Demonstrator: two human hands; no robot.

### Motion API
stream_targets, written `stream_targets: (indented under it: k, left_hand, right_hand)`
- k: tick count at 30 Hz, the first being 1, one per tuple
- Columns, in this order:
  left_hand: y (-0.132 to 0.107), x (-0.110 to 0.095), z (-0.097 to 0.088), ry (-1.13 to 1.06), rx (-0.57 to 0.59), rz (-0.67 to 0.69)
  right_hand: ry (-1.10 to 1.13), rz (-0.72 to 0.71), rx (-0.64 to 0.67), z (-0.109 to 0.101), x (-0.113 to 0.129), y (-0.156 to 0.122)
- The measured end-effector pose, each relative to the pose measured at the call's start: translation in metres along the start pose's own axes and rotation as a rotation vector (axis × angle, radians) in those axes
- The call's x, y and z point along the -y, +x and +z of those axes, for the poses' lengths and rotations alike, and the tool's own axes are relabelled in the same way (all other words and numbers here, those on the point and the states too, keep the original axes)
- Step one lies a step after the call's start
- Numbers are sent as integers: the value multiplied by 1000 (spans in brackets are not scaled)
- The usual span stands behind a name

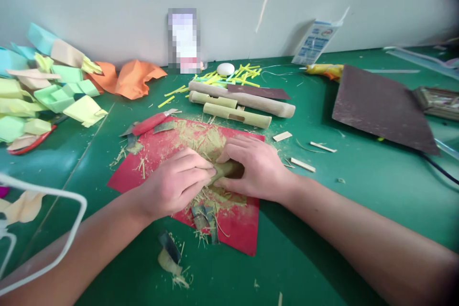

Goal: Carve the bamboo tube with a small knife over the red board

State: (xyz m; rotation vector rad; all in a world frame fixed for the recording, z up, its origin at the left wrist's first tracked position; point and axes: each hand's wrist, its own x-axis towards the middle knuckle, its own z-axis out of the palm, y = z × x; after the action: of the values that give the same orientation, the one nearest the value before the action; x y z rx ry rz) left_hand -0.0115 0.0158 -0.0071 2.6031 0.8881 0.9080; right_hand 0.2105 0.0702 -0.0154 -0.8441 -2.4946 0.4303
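My left hand and my right hand meet over a red sheet on the green table. Both are closed around a short green bamboo piece lying between them. The right hand wraps its right end; the left hand's fingers pinch its left end. Whether the left hand also holds a tool is hidden. Green shavings and fibres cover the red sheet around the hands. A red-handled knife lies at the sheet's far left corner, apart from both hands.
Three bamboo sticks lie beyond the sheet, with yellow strips and a white egg-shaped thing behind. Folded coloured paper is piled at the left. Dark sandpaper lies at the right. Peeled bark curls lie near me.
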Motion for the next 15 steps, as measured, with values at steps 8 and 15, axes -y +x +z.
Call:
stream_targets:
  k: [8,15]
  left_hand:
    - [3,0,2,19,9,14]
    - [3,-3,2,69,29,-1]
  right_hand:
    - [9,-35,13,-1,-3,2]
    - [9,-35,30,-3,-3,2]
